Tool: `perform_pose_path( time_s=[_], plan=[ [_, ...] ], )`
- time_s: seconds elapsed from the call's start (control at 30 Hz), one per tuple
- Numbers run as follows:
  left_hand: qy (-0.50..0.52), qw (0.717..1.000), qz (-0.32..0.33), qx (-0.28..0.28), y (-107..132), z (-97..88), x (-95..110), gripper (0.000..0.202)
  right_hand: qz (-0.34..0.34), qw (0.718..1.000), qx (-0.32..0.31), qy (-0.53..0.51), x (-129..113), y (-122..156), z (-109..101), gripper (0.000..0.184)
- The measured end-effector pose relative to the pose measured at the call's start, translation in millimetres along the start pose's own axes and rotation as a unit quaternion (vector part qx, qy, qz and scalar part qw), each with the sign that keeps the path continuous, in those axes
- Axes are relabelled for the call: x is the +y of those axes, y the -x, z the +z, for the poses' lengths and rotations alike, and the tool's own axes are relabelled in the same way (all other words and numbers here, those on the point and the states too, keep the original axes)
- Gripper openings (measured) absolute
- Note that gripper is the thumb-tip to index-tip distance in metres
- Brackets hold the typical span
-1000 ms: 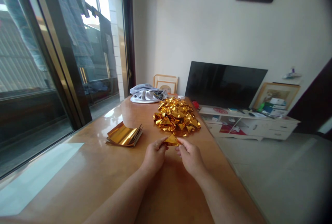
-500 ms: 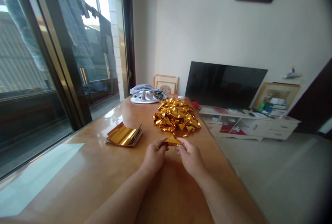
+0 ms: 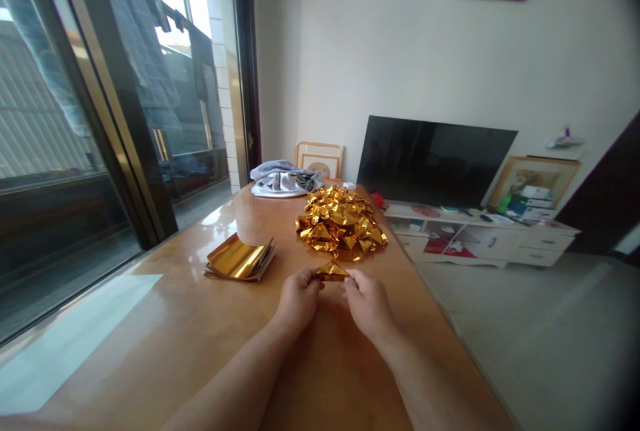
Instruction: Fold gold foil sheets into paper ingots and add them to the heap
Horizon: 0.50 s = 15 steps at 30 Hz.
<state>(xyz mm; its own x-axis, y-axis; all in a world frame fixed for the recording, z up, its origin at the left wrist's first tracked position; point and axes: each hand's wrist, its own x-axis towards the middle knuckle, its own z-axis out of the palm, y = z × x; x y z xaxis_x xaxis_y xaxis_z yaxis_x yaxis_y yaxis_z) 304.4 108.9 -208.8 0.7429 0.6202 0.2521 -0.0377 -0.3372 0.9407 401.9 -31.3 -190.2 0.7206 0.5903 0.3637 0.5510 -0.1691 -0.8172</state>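
Between my two hands is a small piece of shiny gold foil paper [image 3: 332, 272], folded to a peaked shape. My left hand [image 3: 299, 296] pinches its left end and my right hand [image 3: 367, 298] pinches its right end. Just beyond lies a heap of folded gold foil pieces [image 3: 343, 224]. To the left of my hands a stack of flat gold foil sheets [image 3: 240, 258] rests on the wooden table [image 3: 200, 344], its top sheet curling up.
A pale sheet [image 3: 75, 338] lies along the table's left side, by the sliding glass door [image 3: 110, 118]. Folded clothes [image 3: 285, 179] sit at the far end. Past the table's right edge stands a low white cabinet [image 3: 480, 238] with a television [image 3: 435, 161].
The foil piece's lower edge has become flatter and its peak sits slightly lower. My hands keep nearly the same place, still gripping both ends.
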Motion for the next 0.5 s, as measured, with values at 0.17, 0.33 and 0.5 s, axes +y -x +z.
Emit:
perform_pose_path(
  time_s=[0.17, 0.33, 0.5],
  plan=[
    [0.011, 1.0, -0.021, -0.002, -1, 0.4, -3, 0.034, 0.009, 1.0, -0.021, -0.009, 2, 1, 0, 0.032],
    [0.074, 0.996, -0.059, -0.003, 1, 1.5, 5, 0.033, 0.055, 0.995, -0.049, -0.07, 4, -4, -3, 0.032],
    [0.091, 0.993, -0.067, -0.019, 3, 0.8, 14, 0.029, 0.08, 0.99, -0.057, -0.1, 7, -6, -3, 0.031]
  ],
)
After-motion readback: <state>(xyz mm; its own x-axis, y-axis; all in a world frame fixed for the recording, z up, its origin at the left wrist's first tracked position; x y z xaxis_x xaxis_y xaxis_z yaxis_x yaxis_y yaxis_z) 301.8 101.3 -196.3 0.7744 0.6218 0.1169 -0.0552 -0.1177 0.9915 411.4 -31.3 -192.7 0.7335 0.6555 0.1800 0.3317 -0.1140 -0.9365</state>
